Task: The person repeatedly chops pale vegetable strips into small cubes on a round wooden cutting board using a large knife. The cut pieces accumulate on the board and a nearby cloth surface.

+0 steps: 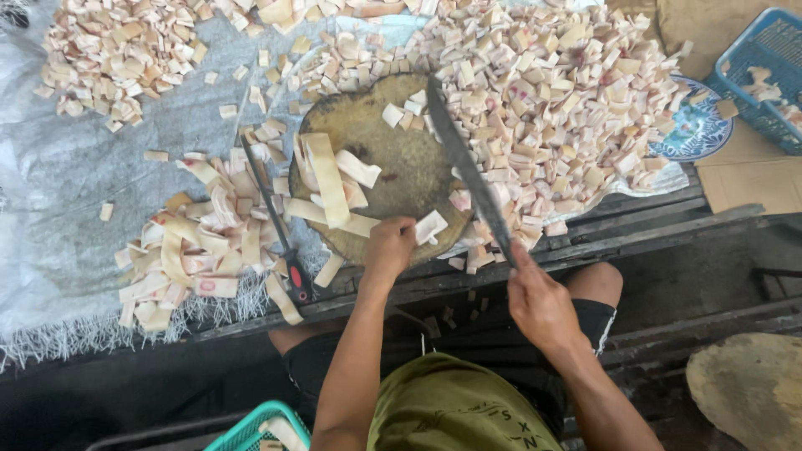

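My right hand (541,302) grips the handle of a long dark knife (466,167), whose blade lies slanted over the right side of a round wooden chopping block (393,159). At the block's near edge my left hand (389,247) is closed on a pale strip of fatty skin (433,225). More long pale strips (327,179) lie across the block's left half. A big heap of small cut squares (551,100) lies to the right of the blade.
Uncut strips (196,250) are heaped left of the block, beside a second knife with a red-marked handle (276,221). Another heap of cut pieces (117,50) sits far left. A patterned plate (693,125) and a blue basket (764,75) stand at right; a green basket (259,428) is near my knees.
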